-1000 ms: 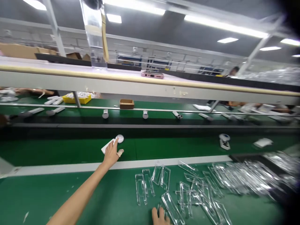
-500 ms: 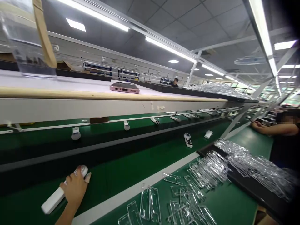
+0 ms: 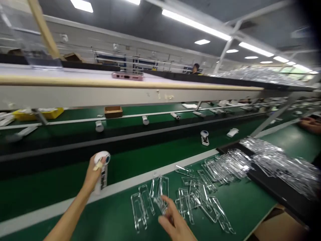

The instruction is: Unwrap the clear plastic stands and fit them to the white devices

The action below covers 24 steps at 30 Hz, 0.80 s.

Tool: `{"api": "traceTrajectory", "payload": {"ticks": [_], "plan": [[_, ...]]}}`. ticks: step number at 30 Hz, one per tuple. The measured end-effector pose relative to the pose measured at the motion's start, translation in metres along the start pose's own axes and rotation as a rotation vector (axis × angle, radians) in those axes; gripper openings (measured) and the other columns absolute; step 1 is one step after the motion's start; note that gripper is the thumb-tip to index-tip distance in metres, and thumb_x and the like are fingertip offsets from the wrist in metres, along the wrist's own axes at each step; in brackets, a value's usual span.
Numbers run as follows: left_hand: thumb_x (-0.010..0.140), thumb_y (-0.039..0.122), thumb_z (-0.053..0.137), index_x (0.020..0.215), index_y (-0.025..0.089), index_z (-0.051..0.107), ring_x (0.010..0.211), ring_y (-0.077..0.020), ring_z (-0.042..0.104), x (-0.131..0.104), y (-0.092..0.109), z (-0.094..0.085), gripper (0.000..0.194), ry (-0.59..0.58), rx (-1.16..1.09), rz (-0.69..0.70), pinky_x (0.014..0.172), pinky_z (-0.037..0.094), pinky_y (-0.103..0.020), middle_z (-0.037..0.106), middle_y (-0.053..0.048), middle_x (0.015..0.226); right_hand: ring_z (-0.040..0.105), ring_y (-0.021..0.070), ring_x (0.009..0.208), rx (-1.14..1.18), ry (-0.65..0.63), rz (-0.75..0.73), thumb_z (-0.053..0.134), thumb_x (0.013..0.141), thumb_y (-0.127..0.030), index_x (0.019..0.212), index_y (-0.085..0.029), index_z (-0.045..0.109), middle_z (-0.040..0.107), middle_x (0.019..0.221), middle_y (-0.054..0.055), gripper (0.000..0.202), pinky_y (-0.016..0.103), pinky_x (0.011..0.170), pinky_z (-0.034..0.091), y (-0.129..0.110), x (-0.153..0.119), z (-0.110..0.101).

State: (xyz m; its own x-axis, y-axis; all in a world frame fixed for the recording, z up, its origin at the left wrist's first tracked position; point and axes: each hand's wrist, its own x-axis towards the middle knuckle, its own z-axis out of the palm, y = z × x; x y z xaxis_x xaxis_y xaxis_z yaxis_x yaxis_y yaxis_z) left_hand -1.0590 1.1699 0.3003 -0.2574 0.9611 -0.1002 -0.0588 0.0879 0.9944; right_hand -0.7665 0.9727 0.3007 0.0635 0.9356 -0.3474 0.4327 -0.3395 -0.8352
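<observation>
My left hand [image 3: 93, 170] grips a white handheld device [image 3: 103, 174] by its round head, above the belt's near edge. Its handle hangs downward with dark inner parts showing, and a pale wrap covers one fingertip. Low in the middle, my right hand [image 3: 174, 219] is over the green bench with thumb and forefinger apart. A clear plastic frame [image 3: 159, 202] lies right by these fingertips; whether they touch it I cannot tell. More clear plastic frames [image 3: 139, 209] lie loose to the left, and others [image 3: 198, 197] overlap to the right.
A green conveyor belt [image 3: 155, 157] carries several white devices [image 3: 205, 138]. A black tray [image 3: 269, 179] heaped with clear plastic stands at right, near an open cardboard box [image 3: 273, 224]. Overhead, a shelf [image 3: 82, 95] holds a pink phone [image 3: 127, 76]. Another person's arm [image 3: 311, 124] shows far right.
My left hand has lifted the white device off the belt and brought it right, turning its handle downward. My right hand has come into view at the clear frames. The camera view has shifted.
</observation>
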Motion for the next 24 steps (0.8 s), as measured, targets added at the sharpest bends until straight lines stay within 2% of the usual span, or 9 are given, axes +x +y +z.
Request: {"api": "traceTrajectory", "payload": {"ticks": [2,4,6,8,11,14,20,22,24], "plan": [[0.067,0.065,0.056,0.104,0.023,0.049,0.085,-0.0254,0.063,-0.036,0.010,0.024,0.057,-0.041,-0.134,-0.057,0.077,0.049,-0.039,0.064,-0.007,0.090,0.053,0.0150,0.069,-0.014,-0.070,-0.089,0.043,0.086,-0.048,0.138,-0.031,0.032,0.052,0.087,0.001,0.056,0.028,0.068,0.047,-0.036,0.003,0.005],[0.072,0.063,0.052,0.101,0.021,0.048,0.073,-0.0240,0.065,-0.067,0.017,0.043,0.051,-0.071,-0.323,-0.148,0.068,0.051,-0.040,0.066,-0.007,0.080,0.052,0.0157,0.073,-0.127,-0.047,-0.219,0.046,0.085,-0.045,0.135,-0.032,0.035,0.050,0.092,0.001,0.053,0.029,0.069,0.045,-0.068,0.008,0.014],[0.074,0.056,0.057,0.096,0.020,0.049,0.068,-0.0233,0.065,-0.093,0.025,0.055,0.043,-0.084,-0.580,-0.244,0.066,0.053,-0.039,0.067,-0.008,0.075,0.054,0.0193,0.083,-0.258,0.019,-0.338,0.043,0.087,-0.041,0.135,-0.029,0.036,0.050,0.100,0.004,0.050,0.034,0.074,0.045,-0.089,0.009,0.026],[0.074,0.049,0.061,0.092,0.018,0.052,0.066,-0.0219,0.065,-0.116,0.034,0.063,0.037,-0.090,-0.762,-0.318,0.066,0.053,-0.037,0.067,-0.008,0.073,0.055,0.0225,0.087,-0.373,0.080,-0.388,0.039,0.089,-0.037,0.139,-0.026,0.031,0.049,0.105,0.008,0.051,0.038,0.074,0.046,-0.098,0.005,0.036],[0.077,0.044,0.062,0.091,0.019,0.052,0.067,-0.0181,0.065,-0.143,0.046,0.072,0.030,-0.104,-0.804,-0.344,0.067,0.054,-0.032,0.067,-0.006,0.075,0.057,0.0253,0.087,-0.492,0.169,-0.371,0.042,0.089,-0.032,0.142,-0.026,0.025,0.050,0.101,0.009,0.056,0.040,0.069,0.049,-0.099,-0.004,0.047],[0.079,0.038,0.061,0.088,0.022,0.051,0.065,-0.0158,0.064,-0.163,0.050,0.079,0.022,-0.065,-0.781,-0.286,0.063,0.054,-0.028,0.066,-0.003,0.077,0.055,0.0279,0.093,-0.531,0.243,-0.371,0.046,0.087,-0.032,0.141,-0.024,0.027,0.050,0.102,0.011,0.058,0.044,0.072,0.050,-0.094,-0.012,0.051],[0.082,0.036,0.057,0.090,0.021,0.052,0.067,-0.0158,0.064,-0.181,0.048,0.083,0.018,0.005,-0.723,-0.320,0.060,0.055,-0.025,0.064,-0.003,0.078,0.053,0.0283,0.099,-0.526,0.294,-0.405,0.044,0.088,-0.032,0.141,-0.026,0.027,0.050,0.111,0.013,0.056,0.049,0.080,0.049,-0.078,-0.021,0.053],[0.081,0.036,0.057,0.092,0.021,0.053,0.067,-0.0155,0.064,-0.183,0.047,0.082,0.019,0.032,-0.725,-0.336,0.061,0.055,-0.025,0.064,-0.003,0.078,0.048,0.0303,0.110,-0.506,0.258,-0.409,0.039,0.091,-0.035,0.142,-0.030,0.024,0.046,0.123,0.013,0.054,0.053,0.089,0.043,-0.072,-0.026,0.053],[0.080,0.039,0.060,0.095,0.022,0.054,0.070,-0.0150,0.064,-0.183,0.047,0.081,0.023,0.047,-0.721,-0.320,0.063,0.055,-0.025,0.064,-0.002,0.080,0.041,0.0309,0.120,-0.463,0.148,-0.382,0.033,0.093,-0.037,0.144,-0.035,0.012,0.040,0.135,0.011,0.055,0.054,0.093,0.039,-0.067,-0.030,0.051]]}}
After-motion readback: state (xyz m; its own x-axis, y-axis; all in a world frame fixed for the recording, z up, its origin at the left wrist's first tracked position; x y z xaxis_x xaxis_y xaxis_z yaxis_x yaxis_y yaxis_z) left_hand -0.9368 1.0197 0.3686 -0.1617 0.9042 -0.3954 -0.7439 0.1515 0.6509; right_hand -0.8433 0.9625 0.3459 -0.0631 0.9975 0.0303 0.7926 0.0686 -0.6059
